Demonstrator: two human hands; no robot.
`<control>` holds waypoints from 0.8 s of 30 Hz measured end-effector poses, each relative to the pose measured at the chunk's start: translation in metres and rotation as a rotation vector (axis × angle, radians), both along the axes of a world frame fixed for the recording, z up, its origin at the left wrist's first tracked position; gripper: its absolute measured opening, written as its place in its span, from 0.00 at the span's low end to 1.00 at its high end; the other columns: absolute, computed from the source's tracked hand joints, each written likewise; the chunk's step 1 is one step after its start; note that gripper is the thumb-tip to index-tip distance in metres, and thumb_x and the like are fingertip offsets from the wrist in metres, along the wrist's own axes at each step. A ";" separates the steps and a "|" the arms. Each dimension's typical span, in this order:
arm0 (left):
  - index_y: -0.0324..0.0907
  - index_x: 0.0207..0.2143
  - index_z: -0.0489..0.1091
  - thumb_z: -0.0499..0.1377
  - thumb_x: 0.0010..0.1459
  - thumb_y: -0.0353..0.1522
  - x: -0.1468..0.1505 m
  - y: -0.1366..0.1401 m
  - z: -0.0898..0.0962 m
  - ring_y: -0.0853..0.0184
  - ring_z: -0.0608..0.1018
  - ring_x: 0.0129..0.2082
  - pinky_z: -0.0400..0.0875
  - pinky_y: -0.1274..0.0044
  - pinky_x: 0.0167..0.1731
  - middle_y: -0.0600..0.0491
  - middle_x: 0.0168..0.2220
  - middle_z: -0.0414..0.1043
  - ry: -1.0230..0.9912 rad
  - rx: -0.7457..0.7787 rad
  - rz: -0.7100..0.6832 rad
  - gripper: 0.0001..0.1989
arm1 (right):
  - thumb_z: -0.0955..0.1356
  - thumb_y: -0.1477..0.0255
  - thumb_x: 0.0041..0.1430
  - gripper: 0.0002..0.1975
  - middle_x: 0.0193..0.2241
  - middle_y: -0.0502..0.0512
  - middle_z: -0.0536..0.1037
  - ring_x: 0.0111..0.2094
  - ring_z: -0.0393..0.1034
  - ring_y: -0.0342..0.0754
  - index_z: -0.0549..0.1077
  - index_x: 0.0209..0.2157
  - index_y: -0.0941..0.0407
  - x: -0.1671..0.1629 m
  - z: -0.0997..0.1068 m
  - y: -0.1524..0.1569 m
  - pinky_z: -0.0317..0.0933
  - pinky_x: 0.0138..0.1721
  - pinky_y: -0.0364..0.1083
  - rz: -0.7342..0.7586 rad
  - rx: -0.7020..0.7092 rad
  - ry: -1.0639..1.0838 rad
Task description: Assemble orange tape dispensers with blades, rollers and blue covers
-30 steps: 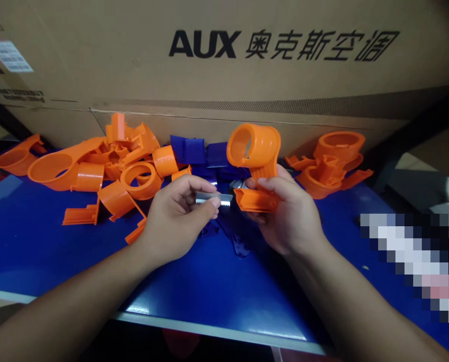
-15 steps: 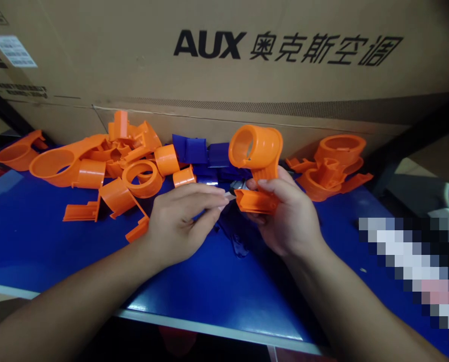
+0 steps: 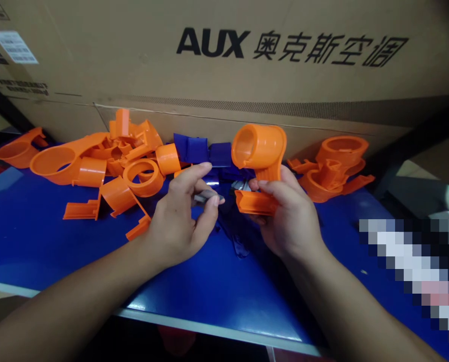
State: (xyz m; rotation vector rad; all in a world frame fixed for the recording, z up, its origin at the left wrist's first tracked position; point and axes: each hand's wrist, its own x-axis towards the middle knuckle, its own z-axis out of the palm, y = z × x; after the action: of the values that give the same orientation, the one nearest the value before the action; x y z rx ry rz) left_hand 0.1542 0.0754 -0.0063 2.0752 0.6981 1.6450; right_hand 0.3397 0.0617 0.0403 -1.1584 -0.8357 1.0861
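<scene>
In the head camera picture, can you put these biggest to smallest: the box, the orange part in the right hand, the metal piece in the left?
1. Box: nearly fills the view's top.
2. Orange part.
3. Metal piece: looks smallest, though left fingers hide some of it.

- I take this for a small assembly workshop: my left fingers (image 3: pixel 206 219) pinch a toothed metal strip (image 3: pixel 205 196), my right fingers (image 3: pixel 276 189) an orange holder (image 3: pixel 271 145).
- Below my fingers runs a bare blue worktop (image 3: pixel 209 286).
- Left of them lie heaped orange mouldings (image 3: pixel 119 195), matching the holder; another orange cluster (image 3: pixel 320 190) sits to their right.
- Loose blue pieces (image 3: pixel 197 150) lie beyond them, before a printed AUX carton (image 3: pixel 114 60).
- Far right is dark and pixelated; possibly this is a storeroom corner.
</scene>
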 end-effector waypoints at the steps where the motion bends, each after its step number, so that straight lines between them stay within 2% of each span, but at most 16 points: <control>1: 0.50 0.69 0.55 0.62 0.67 0.25 0.000 0.000 0.000 0.69 0.84 0.39 0.83 0.75 0.42 0.54 0.42 0.76 0.020 -0.004 -0.006 0.33 | 0.73 0.69 0.48 0.15 0.29 0.47 0.67 0.22 0.59 0.43 0.72 0.40 0.48 0.000 0.000 0.000 0.48 0.14 0.41 -0.003 0.000 -0.005; 4: 0.48 0.66 0.61 0.63 0.66 0.26 -0.002 0.000 0.002 0.68 0.84 0.39 0.83 0.73 0.45 0.51 0.45 0.79 0.137 0.059 0.023 0.29 | 0.72 0.69 0.49 0.14 0.29 0.46 0.66 0.22 0.59 0.43 0.72 0.40 0.48 -0.001 0.000 -0.001 0.48 0.14 0.41 -0.001 0.013 -0.016; 7: 0.46 0.58 0.70 0.64 0.67 0.27 -0.004 0.000 0.009 0.65 0.86 0.43 0.83 0.71 0.49 0.51 0.46 0.83 0.278 0.195 0.063 0.19 | 0.71 0.70 0.50 0.13 0.30 0.46 0.67 0.21 0.59 0.43 0.71 0.39 0.48 0.000 0.000 0.000 0.48 0.14 0.41 0.009 0.025 -0.028; 10: 0.43 0.51 0.74 0.62 0.69 0.26 -0.006 0.001 0.013 0.65 0.86 0.42 0.82 0.70 0.49 0.50 0.44 0.85 0.373 0.306 0.055 0.10 | 0.71 0.69 0.50 0.12 0.30 0.46 0.67 0.21 0.60 0.43 0.71 0.38 0.48 0.001 -0.001 0.001 0.47 0.14 0.41 0.007 0.028 -0.033; 14: 0.43 0.51 0.76 0.62 0.69 0.25 -0.009 0.005 0.013 0.65 0.85 0.43 0.81 0.70 0.48 0.49 0.44 0.85 0.387 0.382 0.018 0.11 | 0.71 0.69 0.50 0.13 0.30 0.46 0.68 0.22 0.59 0.43 0.72 0.40 0.48 0.002 -0.001 0.001 0.45 0.13 0.41 0.002 0.025 -0.017; 24: 0.44 0.50 0.77 0.64 0.67 0.24 -0.012 0.009 0.013 0.66 0.85 0.44 0.82 0.73 0.48 0.50 0.44 0.83 0.383 0.413 0.032 0.11 | 0.71 0.70 0.49 0.14 0.31 0.46 0.68 0.23 0.61 0.43 0.72 0.40 0.48 0.003 0.000 0.002 0.44 0.13 0.41 -0.002 0.017 0.020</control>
State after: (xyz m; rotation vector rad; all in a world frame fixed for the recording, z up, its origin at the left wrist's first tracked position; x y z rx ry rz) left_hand 0.1425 0.0842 0.0070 2.7329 0.5381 1.5195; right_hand 0.3425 0.0633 0.0401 -1.1319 -0.8265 1.0856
